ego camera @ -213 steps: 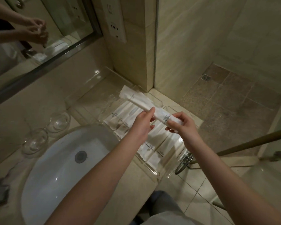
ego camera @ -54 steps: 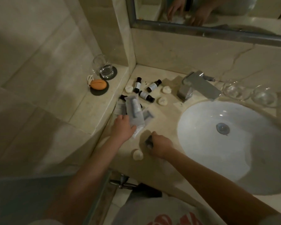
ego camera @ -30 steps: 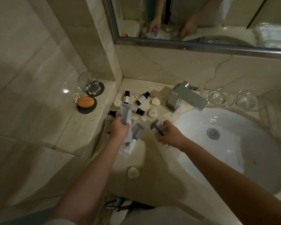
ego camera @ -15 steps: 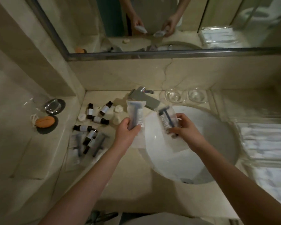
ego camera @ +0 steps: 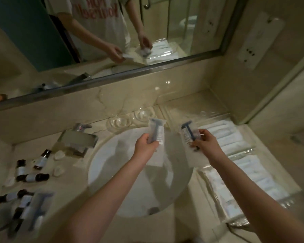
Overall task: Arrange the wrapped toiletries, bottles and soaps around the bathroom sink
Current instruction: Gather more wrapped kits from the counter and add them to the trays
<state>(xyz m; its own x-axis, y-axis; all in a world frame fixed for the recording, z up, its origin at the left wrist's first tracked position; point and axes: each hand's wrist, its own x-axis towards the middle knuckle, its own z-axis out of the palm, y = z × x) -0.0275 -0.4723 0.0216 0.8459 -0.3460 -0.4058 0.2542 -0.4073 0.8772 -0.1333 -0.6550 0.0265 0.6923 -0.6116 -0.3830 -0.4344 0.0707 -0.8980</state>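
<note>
Both hands are up over the sink (ego camera: 112, 155), each pinching a wrapped razor: the left hand (ego camera: 145, 146) holds one razor pack (ego camera: 156, 131) and the right hand (ego camera: 204, 143) holds the other razor pack (ego camera: 189, 135). Each pack points its long way up toward the mirror (ego camera: 182, 32), and the clear tray (ego camera: 249, 150) lies to the right on the counter (ego camera: 186, 102), closest to the right hand, so that pack should probably go first. White wrapped packs fill the tray, while little bottles (ego camera: 21, 171) and round soaps (ego camera: 59, 155) lie loose on the left

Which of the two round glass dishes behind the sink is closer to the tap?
The left clear glass dish. It sits nearer the silver tap; the other glass dish lies farther right.
</note>
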